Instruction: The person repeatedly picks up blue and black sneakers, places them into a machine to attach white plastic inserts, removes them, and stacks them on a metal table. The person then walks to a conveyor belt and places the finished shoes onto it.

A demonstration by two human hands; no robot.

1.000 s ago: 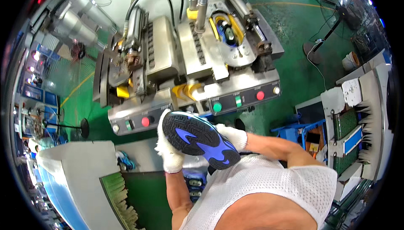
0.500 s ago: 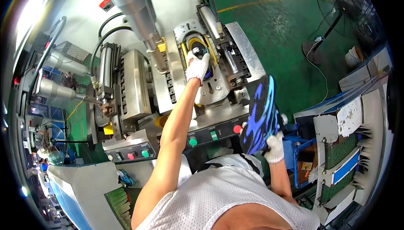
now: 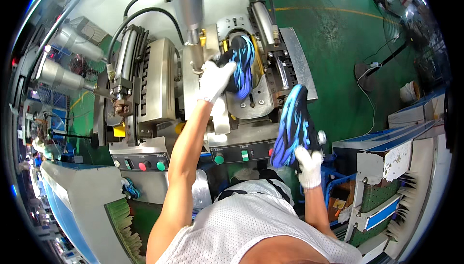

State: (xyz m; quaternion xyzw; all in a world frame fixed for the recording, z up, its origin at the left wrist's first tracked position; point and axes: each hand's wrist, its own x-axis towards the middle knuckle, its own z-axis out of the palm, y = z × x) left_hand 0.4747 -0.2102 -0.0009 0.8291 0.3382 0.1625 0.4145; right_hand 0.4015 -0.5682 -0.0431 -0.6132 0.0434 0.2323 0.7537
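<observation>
Gloved hands [image 3: 214, 78] [image 3: 309, 165] each grip a blue-black shoe [image 3: 240, 66] [image 3: 292, 126].

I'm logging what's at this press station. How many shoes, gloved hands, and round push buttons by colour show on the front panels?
Shoes: 2, one in the machine, one held
Gloved hands: 2, left hand, right hand
Red buttons: 1
Green buttons: 2
Total: 7

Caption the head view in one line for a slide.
Gloved left hand grips a black-and-blue shoe seated in the press machine; gloved right hand holds a matching shoe aside.
</observation>
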